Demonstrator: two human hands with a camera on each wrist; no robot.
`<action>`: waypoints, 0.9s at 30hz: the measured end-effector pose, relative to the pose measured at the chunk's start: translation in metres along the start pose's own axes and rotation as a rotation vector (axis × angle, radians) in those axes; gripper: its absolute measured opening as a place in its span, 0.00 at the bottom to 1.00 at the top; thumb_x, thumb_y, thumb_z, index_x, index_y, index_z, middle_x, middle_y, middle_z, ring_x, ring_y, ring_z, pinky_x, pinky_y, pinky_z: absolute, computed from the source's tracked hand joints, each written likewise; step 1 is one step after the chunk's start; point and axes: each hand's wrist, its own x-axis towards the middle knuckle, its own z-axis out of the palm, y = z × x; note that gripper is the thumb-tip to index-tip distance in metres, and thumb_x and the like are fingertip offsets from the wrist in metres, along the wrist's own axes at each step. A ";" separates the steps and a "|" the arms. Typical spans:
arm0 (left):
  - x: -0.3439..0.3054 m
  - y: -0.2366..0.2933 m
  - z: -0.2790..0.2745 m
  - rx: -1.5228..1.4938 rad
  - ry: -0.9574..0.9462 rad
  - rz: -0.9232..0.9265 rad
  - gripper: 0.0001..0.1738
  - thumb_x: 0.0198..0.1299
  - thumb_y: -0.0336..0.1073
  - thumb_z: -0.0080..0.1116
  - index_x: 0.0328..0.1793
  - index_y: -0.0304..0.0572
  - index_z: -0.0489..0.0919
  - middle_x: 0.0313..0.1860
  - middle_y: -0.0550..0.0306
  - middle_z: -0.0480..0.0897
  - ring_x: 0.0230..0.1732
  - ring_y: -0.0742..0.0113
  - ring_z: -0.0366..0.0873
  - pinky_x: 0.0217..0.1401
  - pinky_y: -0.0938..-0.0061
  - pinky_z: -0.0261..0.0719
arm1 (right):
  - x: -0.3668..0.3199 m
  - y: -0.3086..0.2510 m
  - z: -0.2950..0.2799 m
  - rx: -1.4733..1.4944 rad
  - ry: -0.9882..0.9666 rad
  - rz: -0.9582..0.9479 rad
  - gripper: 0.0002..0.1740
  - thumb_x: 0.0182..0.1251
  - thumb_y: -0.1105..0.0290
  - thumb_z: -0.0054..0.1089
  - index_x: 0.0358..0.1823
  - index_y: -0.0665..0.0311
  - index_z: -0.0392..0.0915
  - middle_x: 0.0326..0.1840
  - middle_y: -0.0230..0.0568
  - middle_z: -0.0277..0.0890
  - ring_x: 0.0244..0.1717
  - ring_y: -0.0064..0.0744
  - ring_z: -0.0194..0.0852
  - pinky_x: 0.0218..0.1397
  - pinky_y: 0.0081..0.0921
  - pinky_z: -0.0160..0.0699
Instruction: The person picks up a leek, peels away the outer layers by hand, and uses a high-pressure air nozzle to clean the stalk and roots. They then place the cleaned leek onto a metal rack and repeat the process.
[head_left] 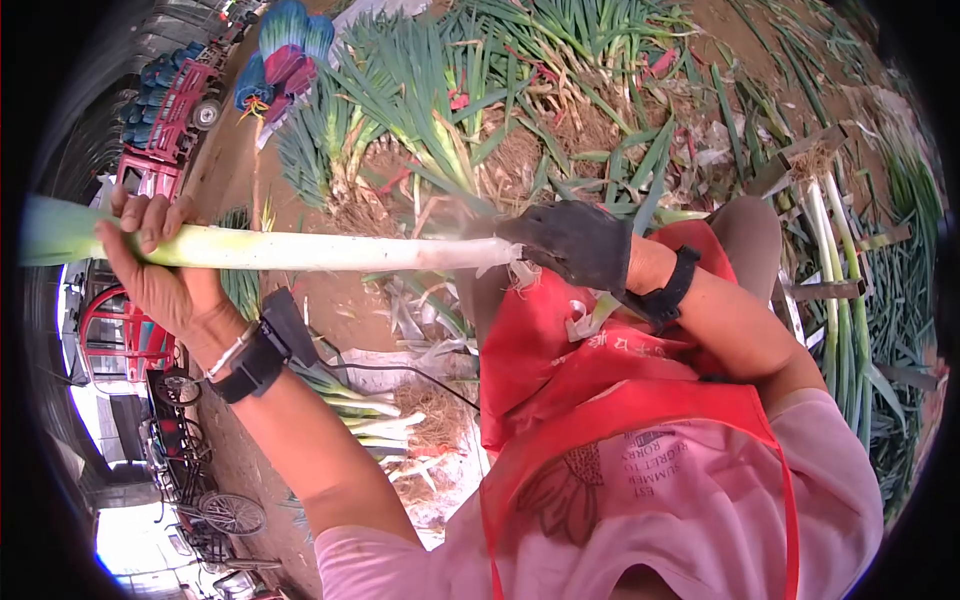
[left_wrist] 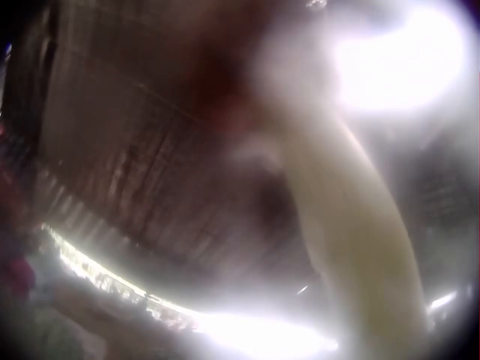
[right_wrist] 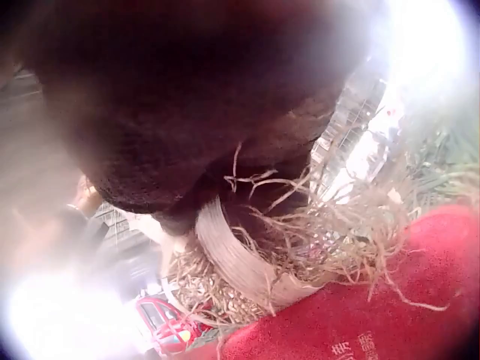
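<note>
A long green onion [head_left: 330, 252] lies almost level across the head view, its white shaft to the right and green leaves to the left. The bare left hand [head_left: 160, 250] grips it near the leaves, fingers and thumb wrapped round. At the root end, the right hand [head_left: 570, 245], in a black glove, curls its fingers at the tip. Tangled roots [right_wrist: 345, 240] and a pale peeled strip [right_wrist: 240, 259] hang below the dark glove [right_wrist: 195, 120] in the right wrist view. The left wrist view is blurred, with the pale onion shaft [left_wrist: 352, 225] running down it.
Bundles of green onions [head_left: 420, 110] cover the ground ahead. Several onions rest on a rack [head_left: 825, 290] at right, beside a heap of leaves [head_left: 905, 330]. More onions [head_left: 380, 425] lie by the left arm. A red apron [head_left: 560, 350] covers the lap. Bicycles [head_left: 232, 512] stand far left.
</note>
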 end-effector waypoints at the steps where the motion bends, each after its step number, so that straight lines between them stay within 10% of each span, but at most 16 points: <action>1: 0.000 0.002 -0.011 -0.003 0.000 -0.009 0.11 0.68 0.36 0.54 0.49 0.35 0.72 0.28 0.63 0.70 0.28 0.77 0.68 0.33 0.79 0.68 | -0.003 0.007 0.009 0.007 0.061 0.009 0.18 0.65 0.67 0.52 0.57 0.57 0.73 0.42 0.45 0.76 0.43 0.48 0.77 0.47 0.40 0.75; 4: -0.007 -0.002 -0.025 0.229 0.166 0.053 0.09 0.67 0.35 0.56 0.43 0.38 0.72 0.28 0.64 0.71 0.27 0.77 0.69 0.31 0.80 0.68 | -0.026 0.059 0.041 -0.267 0.331 0.077 0.13 0.63 0.70 0.52 0.49 0.60 0.76 0.42 0.48 0.77 0.41 0.50 0.77 0.44 0.41 0.77; 8: -0.016 -0.010 -0.030 0.576 0.540 0.229 0.08 0.65 0.34 0.59 0.37 0.39 0.73 0.27 0.62 0.73 0.24 0.75 0.68 0.26 0.80 0.68 | -0.092 0.136 0.031 -0.146 0.001 1.019 0.20 0.52 0.76 0.57 0.50 0.59 0.76 0.51 0.47 0.77 0.52 0.52 0.76 0.56 0.40 0.75; 13: -0.021 -0.019 -0.035 0.769 0.733 0.356 0.08 0.62 0.32 0.61 0.38 0.37 0.73 0.27 0.59 0.73 0.25 0.72 0.70 0.26 0.78 0.71 | -0.045 0.069 0.017 -0.163 0.480 0.388 0.26 0.56 0.75 0.58 0.59 0.60 0.72 0.57 0.50 0.73 0.58 0.52 0.70 0.61 0.40 0.71; 21: -0.036 -0.029 -0.037 0.687 0.749 0.382 0.09 0.65 0.34 0.56 0.39 0.36 0.71 0.26 0.60 0.72 0.22 0.74 0.69 0.20 0.80 0.70 | 0.030 -0.009 0.020 -0.028 0.165 -0.154 0.14 0.55 0.63 0.59 0.42 0.60 0.79 0.43 0.42 0.78 0.47 0.48 0.74 0.50 0.40 0.75; 22: -0.036 -0.027 -0.036 0.652 0.734 0.395 0.09 0.66 0.34 0.55 0.39 0.35 0.71 0.26 0.60 0.72 0.22 0.74 0.69 0.19 0.80 0.70 | 0.029 0.000 0.026 -0.117 0.256 -0.147 0.09 0.60 0.66 0.59 0.38 0.62 0.78 0.31 0.42 0.73 0.39 0.47 0.72 0.43 0.40 0.72; 27: -0.037 -0.042 -0.013 0.783 0.752 0.475 0.08 0.66 0.33 0.54 0.42 0.35 0.71 0.26 0.61 0.72 0.23 0.76 0.70 0.21 0.82 0.70 | 0.031 0.015 0.002 -0.073 0.309 0.153 0.12 0.57 0.67 0.58 0.41 0.62 0.77 0.37 0.43 0.75 0.42 0.48 0.74 0.49 0.41 0.74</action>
